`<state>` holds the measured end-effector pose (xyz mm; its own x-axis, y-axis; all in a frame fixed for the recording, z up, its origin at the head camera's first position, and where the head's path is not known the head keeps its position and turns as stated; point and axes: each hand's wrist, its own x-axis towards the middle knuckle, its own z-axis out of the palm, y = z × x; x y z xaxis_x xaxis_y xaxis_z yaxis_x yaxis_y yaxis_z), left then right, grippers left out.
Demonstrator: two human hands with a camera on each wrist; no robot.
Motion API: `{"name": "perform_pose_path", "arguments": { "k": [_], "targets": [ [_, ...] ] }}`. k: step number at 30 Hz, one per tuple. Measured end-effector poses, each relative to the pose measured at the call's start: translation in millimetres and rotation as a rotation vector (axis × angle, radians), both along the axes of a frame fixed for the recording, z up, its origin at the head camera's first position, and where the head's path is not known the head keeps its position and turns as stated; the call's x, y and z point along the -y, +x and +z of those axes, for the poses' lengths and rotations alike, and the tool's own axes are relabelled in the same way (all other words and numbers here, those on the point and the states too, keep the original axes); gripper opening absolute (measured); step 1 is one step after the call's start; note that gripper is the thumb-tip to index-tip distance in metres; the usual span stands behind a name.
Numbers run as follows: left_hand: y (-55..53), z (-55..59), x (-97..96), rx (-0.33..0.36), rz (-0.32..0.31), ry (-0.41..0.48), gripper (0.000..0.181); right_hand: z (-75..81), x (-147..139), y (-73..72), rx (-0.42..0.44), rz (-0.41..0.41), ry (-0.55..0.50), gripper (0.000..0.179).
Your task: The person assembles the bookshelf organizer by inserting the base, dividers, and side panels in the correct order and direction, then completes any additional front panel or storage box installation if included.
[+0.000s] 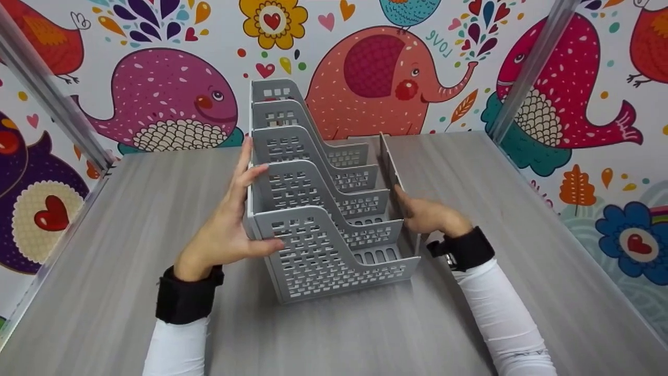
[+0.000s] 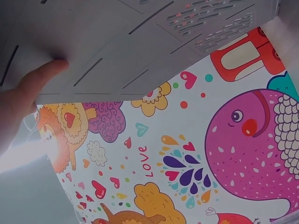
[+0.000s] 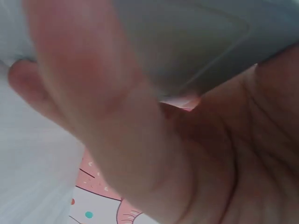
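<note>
A grey plastic file organizer with several perforated, stepped dividers stands mid-table in the head view. At its tall left side, my left hand rests with spread fingers. The thumb lies across the front divider, and one fingertip reaches over the panel's edge. The left wrist view shows one finger touching the slotted outer face of the side panel. On the low right side, my right hand grips a thin grey side panel, which stands slightly apart from the rear dividers. Close fingers hide much of that panel in the right wrist view.
The organizer stands on a grey wood-grain table. Behind it rises a wall printed with cartoon animals. Metal posts stand at both rear corners.
</note>
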<state>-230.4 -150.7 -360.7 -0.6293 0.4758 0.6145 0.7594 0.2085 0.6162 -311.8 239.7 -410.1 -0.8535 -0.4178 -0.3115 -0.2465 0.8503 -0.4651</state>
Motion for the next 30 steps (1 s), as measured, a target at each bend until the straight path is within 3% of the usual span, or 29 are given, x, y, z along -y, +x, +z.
{"name": "perform_pose_path", "arguments": {
  "k": [3, 7, 11, 19, 24, 30],
  "targets": [
    [2.9, 0.0, -2.5, 0.006, -0.004, -0.024, 0.123, -2.0, 0.0, -0.3, 0.04, -0.02, -0.044, 0.092],
    [7.8, 2.0, -6.3, 0.054, 0.0, -0.03, 0.116, -0.7, -2.0, 0.6, -0.053, -0.038, -0.067, 0.086],
    [9.5, 3.8, -8.8, 0.098, 0.006, -0.022, 0.108, 10.6, -5.7, 6.4, -0.155, -0.064, -0.129, 0.077],
    [0.5, -2.1, -7.5, 0.119, 0.072, -0.019, 0.122, 34.5, -6.5, 20.7, -0.195, -0.079, -0.258, 0.071],
    [-4.0, -4.6, -6.4, 0.121, 0.074, -0.005, 0.122, 37.2, -0.1, 22.6, -0.219, -0.103, -0.335, 0.073],
    [-8.7, -7.2, -6.9, 0.102, 0.048, 0.007, 0.119, 34.9, 5.3, 19.4, -0.278, -0.13, -0.311, 0.069]
  ]
}}
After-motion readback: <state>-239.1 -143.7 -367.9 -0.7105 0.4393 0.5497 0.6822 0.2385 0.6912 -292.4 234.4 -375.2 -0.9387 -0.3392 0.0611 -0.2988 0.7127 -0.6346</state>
